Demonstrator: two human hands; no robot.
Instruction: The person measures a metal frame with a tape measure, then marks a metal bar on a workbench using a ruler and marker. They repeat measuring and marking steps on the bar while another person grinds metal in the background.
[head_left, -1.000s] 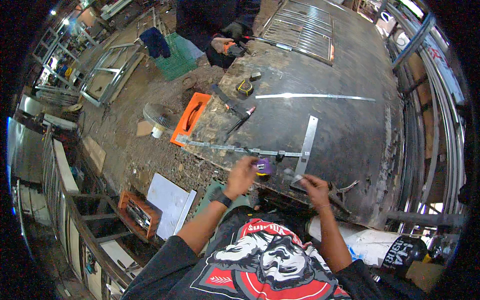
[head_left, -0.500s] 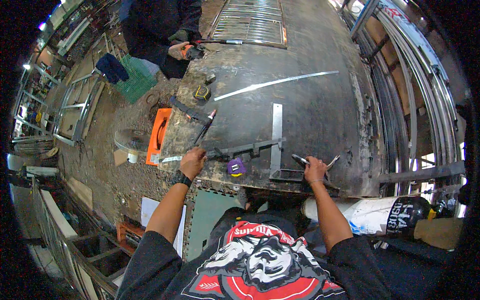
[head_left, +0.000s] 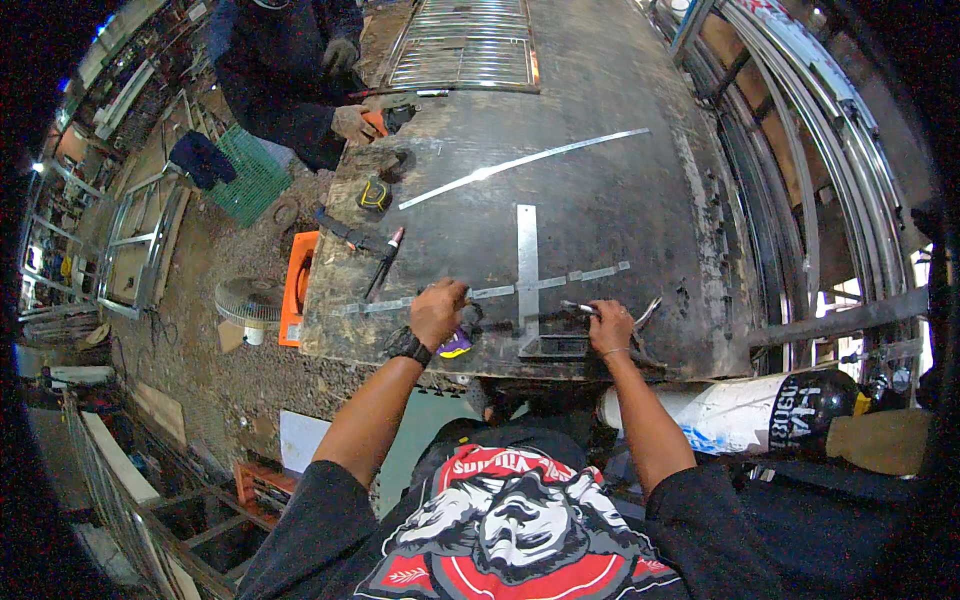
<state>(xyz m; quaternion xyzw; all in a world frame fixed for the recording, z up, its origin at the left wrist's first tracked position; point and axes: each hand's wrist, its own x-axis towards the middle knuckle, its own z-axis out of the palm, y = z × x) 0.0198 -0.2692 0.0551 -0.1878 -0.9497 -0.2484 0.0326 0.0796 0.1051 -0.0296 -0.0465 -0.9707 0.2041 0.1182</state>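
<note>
Your black shirt (head_left: 560, 480) carries a red, white and grey print, while the blotchy dark-grey surface (head_left: 610, 200) before you bears a purple-and-yellow tape measure (head_left: 456, 346) toward its near edge and a bright orange float (head_left: 290, 305) at its left edge.

The scuffed dark table (head_left: 620, 190) carries a metal square (head_left: 528, 242), a silver strip (head_left: 481, 174) and a barred frame (head_left: 463, 72).

Dark tabletop (head_left: 620, 210) looked scuffed, gravelly floor (head_left: 222, 375) spread past its left edge, metal bars (head_left: 812, 178) lined its right, perhaps daylight (head_left: 845, 292) beyond.
</note>
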